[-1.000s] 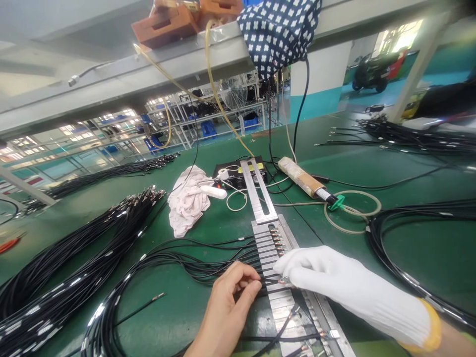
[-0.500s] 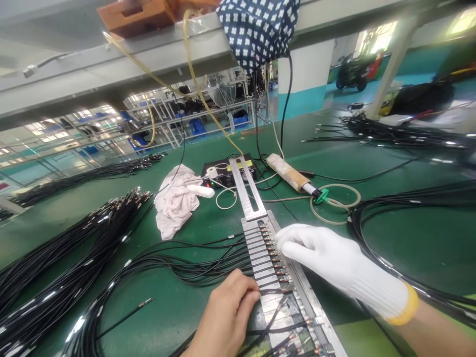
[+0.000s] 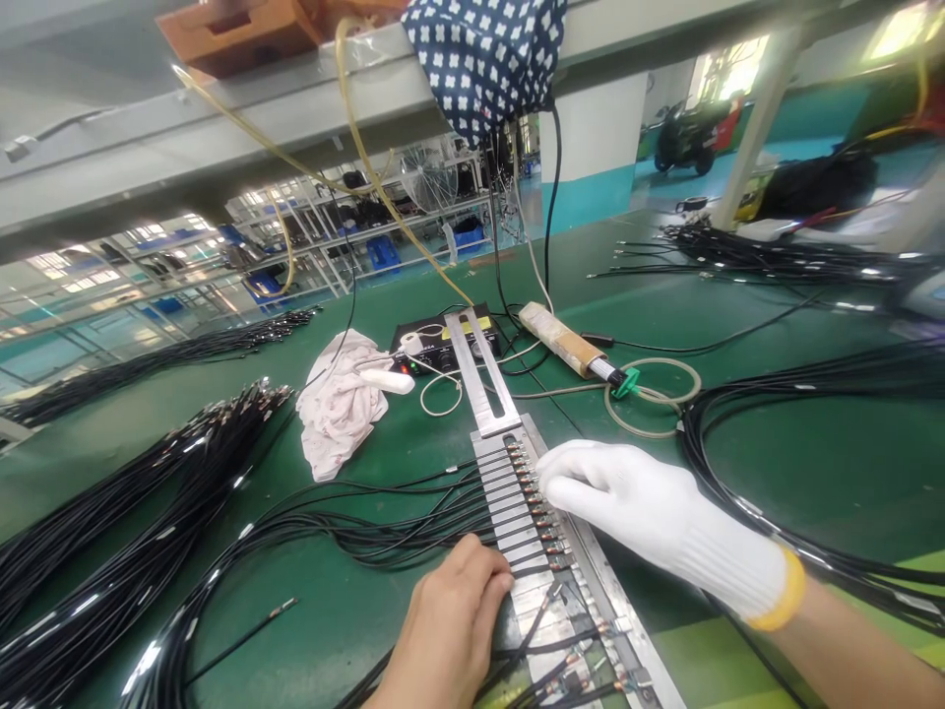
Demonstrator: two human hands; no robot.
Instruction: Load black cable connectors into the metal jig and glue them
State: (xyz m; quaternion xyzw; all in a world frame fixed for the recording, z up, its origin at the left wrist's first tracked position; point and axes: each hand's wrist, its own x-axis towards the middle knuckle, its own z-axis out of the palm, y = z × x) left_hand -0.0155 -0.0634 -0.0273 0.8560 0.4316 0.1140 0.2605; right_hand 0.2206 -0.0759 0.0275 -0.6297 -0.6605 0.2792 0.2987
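Resting on the slotted metal fixture [image 3: 517,512] in the lower middle of the frame, the white-gloved right hand [image 3: 627,497] lies flat with its fingers loosely together, their tips touching the row of copper-tipped cable ends [image 3: 533,502] seated in the slots; its grip is clamped on nothing. The bare left hand [image 3: 450,620], at the bottom centre, presses its curled fingers down on the black cables [image 3: 384,527] just where they enter the fixture from the left; whether its grip pinches one cable I cannot tell. More loose cable ends cross the fixture's near end at the bottom edge. On the green table [image 3: 812,453], a thick bundle of black cables [image 3: 110,532] fans across the lower left. A crumpled pale cloth [image 3: 336,414] lies left of centre, beside a small black control box [image 3: 435,347]. A taped-handle tool [image 3: 568,345] lies right of the box.
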